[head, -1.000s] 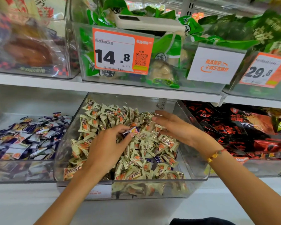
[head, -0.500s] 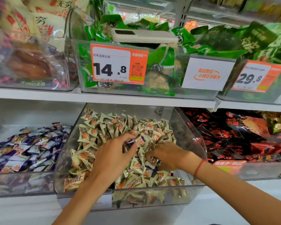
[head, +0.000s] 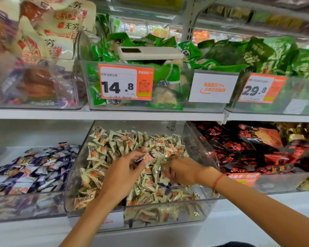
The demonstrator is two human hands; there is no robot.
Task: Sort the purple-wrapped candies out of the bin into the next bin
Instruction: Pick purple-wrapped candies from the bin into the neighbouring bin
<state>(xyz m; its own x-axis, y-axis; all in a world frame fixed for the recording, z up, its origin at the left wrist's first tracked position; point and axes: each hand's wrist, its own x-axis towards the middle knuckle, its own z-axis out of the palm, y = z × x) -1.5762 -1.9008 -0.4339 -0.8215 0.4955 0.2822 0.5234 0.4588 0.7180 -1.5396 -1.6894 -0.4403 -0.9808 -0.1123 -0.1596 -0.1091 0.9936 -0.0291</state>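
Both bins (head: 200, 150) open upward under the shelf (head: 105, 114); a clear wall (head: 75, 168) stands between them.

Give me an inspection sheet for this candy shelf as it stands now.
Surface: white shelf carrying clear bins.
Job's things: middle bin piled with cream candies; purple candy pinched above them; left bin holds purple candies.
Clutter: white phone on green packets above.
Grippers: left hand fingers pinch the purple candy; right hand digs in the pile, grasp unclear.
Cables: nothing seen.
Surroundings: price tag; red-black packets to the right.
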